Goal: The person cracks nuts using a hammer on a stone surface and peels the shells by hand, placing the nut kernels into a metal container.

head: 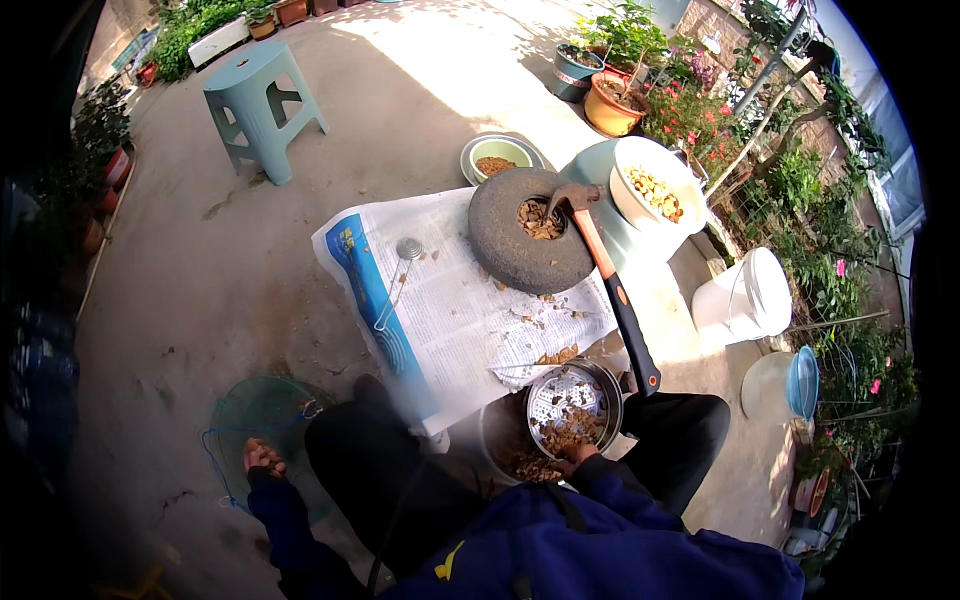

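My left hand (259, 456) holds a handful of brown nuts or pits (267, 457) above a green mesh net (255, 405) with blue cord, on the ground left of my knees. My right hand (576, 457) grips the near rim of a perforated metal steamer basket (541, 401), tilted and partly filled with broken shells (577, 427). Under it, between my legs, is a container (501, 427) with more shells. A round stone (502, 240) with a shell-filled hollow sits on newspaper (442, 315). Across the stone's right side leans a claw hammer (600, 247).
A small wire skimmer (409, 249) lies on the newspaper. Behind the stone are a green bowl (517, 150) of brown pieces and a white bowl (626, 202) of kernels. White bucket (739, 300) and potted plants (615, 105) line the right. A plastic stool (259, 97) stands far left.
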Demonstrator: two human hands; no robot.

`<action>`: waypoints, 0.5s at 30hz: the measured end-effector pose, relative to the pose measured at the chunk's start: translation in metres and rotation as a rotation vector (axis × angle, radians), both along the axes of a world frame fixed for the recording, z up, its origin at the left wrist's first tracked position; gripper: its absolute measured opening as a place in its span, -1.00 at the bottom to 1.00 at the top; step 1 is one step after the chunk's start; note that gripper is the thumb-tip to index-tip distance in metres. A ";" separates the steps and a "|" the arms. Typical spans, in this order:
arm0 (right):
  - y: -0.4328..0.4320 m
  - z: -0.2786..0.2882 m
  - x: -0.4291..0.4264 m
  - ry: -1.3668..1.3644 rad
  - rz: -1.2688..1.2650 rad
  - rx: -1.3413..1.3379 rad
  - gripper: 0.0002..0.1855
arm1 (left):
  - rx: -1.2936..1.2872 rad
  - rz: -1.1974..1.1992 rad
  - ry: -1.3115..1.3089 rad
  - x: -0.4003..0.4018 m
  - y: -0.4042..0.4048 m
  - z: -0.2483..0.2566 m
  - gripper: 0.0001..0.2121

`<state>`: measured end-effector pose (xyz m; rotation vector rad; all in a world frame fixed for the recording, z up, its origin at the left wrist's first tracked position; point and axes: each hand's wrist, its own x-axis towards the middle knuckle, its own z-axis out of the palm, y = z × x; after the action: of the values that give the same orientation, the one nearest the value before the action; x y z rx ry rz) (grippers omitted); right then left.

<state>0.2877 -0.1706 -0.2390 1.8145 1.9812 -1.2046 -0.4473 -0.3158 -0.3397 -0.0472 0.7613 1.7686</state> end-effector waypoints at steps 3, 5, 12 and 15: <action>0.008 0.110 -0.011 0.191 -0.428 0.134 -0.71 | -0.057 0.011 0.252 0.040 0.093 0.089 -0.80; 0.017 0.131 -0.004 0.291 -0.555 0.316 -0.80 | -0.051 0.000 0.350 0.057 0.133 0.174 -0.76; 0.074 0.208 0.035 0.618 -0.756 0.736 -0.77 | 0.111 -0.226 0.610 0.209 0.286 0.337 -0.74; 0.109 0.210 0.044 0.648 -0.662 0.795 -0.72 | 0.170 -0.363 0.593 0.300 0.364 0.349 -0.73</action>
<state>0.3322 -0.0612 -0.0292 2.9397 2.5461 -1.4180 -0.1471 0.0485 0.0092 0.7140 0.9610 1.4924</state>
